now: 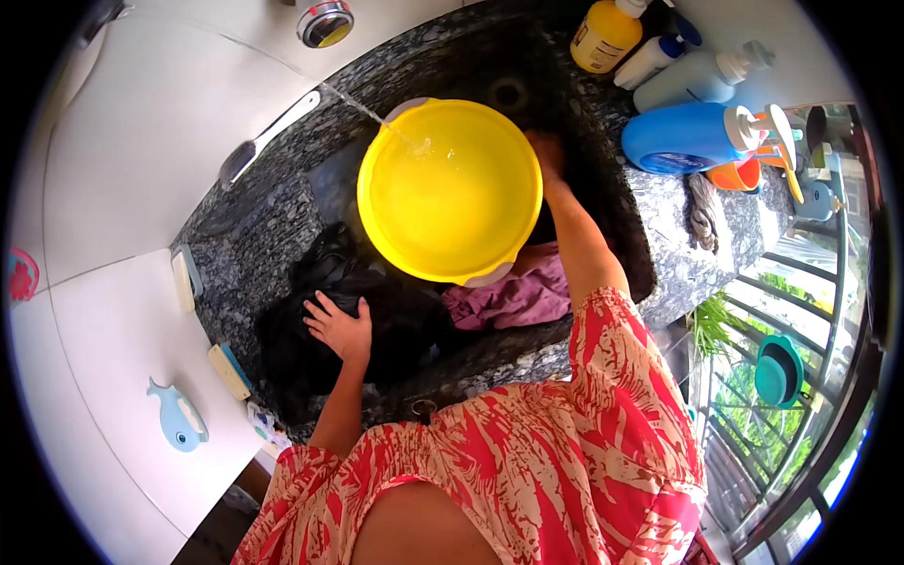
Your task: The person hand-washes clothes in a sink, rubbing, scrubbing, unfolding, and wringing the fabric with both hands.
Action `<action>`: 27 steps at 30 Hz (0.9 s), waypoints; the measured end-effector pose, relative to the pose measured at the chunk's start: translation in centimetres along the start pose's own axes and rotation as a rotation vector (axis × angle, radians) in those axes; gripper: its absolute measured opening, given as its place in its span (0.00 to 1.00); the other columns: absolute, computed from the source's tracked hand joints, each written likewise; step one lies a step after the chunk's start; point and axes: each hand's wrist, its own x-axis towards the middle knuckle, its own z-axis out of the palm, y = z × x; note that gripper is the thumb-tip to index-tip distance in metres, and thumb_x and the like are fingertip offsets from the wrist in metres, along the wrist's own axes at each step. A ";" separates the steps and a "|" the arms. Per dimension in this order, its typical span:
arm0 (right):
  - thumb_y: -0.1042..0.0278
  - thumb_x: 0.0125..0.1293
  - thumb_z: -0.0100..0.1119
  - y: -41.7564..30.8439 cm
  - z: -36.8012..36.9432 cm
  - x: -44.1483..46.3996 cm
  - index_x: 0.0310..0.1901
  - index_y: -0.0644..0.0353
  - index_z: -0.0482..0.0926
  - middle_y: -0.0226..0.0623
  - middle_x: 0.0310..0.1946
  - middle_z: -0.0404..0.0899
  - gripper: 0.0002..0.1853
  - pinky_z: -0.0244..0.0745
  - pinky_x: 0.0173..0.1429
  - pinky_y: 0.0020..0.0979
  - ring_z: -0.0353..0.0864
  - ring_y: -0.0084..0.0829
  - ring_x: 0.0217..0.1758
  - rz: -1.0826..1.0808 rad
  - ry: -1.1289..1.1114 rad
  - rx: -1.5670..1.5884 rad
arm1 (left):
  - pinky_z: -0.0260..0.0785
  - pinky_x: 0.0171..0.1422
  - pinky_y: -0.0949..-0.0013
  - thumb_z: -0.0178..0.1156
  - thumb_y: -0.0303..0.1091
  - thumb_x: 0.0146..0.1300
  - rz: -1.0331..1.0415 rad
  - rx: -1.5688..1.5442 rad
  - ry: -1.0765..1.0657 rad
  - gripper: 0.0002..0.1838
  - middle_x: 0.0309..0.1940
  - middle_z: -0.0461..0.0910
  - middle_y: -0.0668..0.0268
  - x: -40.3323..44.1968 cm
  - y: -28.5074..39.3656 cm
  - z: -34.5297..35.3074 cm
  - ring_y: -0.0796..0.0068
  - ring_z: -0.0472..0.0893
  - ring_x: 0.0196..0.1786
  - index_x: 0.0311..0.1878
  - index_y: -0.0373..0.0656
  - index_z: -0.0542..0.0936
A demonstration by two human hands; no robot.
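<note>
A yellow basin (365,221) with water in it stands in the dark stone sink (617,202), and a thin stream of water falls into it near its far left rim. My left hand (341,327) lies with fingers spread on black cloth (395,330) at the sink's left front edge. Pink cloth (513,299) sits between the basin and the front edge. My right hand (546,155) is at the basin's right side, in shadow; its fingers are hidden, so its grip does not show.
On the right ledge stand a yellow bottle (603,40), a white bottle (648,62), a pale pump bottle (692,87), a blue pump bottle (683,137) and an orange cup (734,175). A brush (273,137) leans at the back left. A tap (325,24) juts from the wall.
</note>
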 end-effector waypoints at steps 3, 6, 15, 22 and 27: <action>0.57 0.58 0.57 -0.6 -0.4 0.1 0.40 0.52 0.81 0.41 0.46 0.80 0.12 0.71 0.55 0.44 0.74 0.47 0.52 -0.021 0.053 0.107 | 0.47 0.72 0.41 0.57 0.59 0.59 -0.007 0.011 -0.013 0.47 0.73 0.47 0.42 0.0 0.1 -0.2 0.29 0.53 0.70 0.73 0.40 0.53; 0.58 0.57 0.58 -1.2 -1.3 1.2 0.40 0.53 0.80 0.42 0.47 0.79 0.12 0.70 0.55 0.43 0.73 0.47 0.53 0.008 -0.059 0.094 | 0.47 0.72 0.41 0.58 0.59 0.59 -0.005 -0.001 -0.008 0.47 0.73 0.47 0.42 -0.1 -0.1 0.0 0.29 0.53 0.70 0.74 0.41 0.53; 0.65 0.57 0.58 -0.8 0.9 6.7 0.33 0.56 0.80 0.49 0.32 0.80 0.06 0.74 0.40 0.46 0.80 0.52 0.36 -0.200 0.068 0.131 | 0.48 0.72 0.40 0.58 0.59 0.59 0.013 -0.024 0.019 0.47 0.72 0.47 0.41 -0.1 -0.4 0.5 0.27 0.52 0.70 0.73 0.40 0.53; 0.69 0.59 0.55 -0.9 1.5 9.0 0.33 0.56 0.79 0.51 0.32 0.80 0.04 0.75 0.40 0.49 0.80 0.52 0.37 -0.214 0.108 0.116 | 0.48 0.72 0.40 0.58 0.59 0.59 0.023 -0.008 0.026 0.48 0.72 0.48 0.41 -0.2 -0.5 0.5 0.28 0.53 0.69 0.73 0.40 0.53; 0.71 0.59 0.54 -0.9 2.0 11.4 0.33 0.55 0.80 0.50 0.32 0.80 0.05 0.75 0.41 0.50 0.80 0.52 0.37 -0.244 0.142 0.111 | 0.49 0.72 0.40 0.58 0.60 0.59 0.022 0.013 0.002 0.48 0.72 0.47 0.41 -0.2 -0.4 0.2 0.28 0.53 0.70 0.74 0.39 0.52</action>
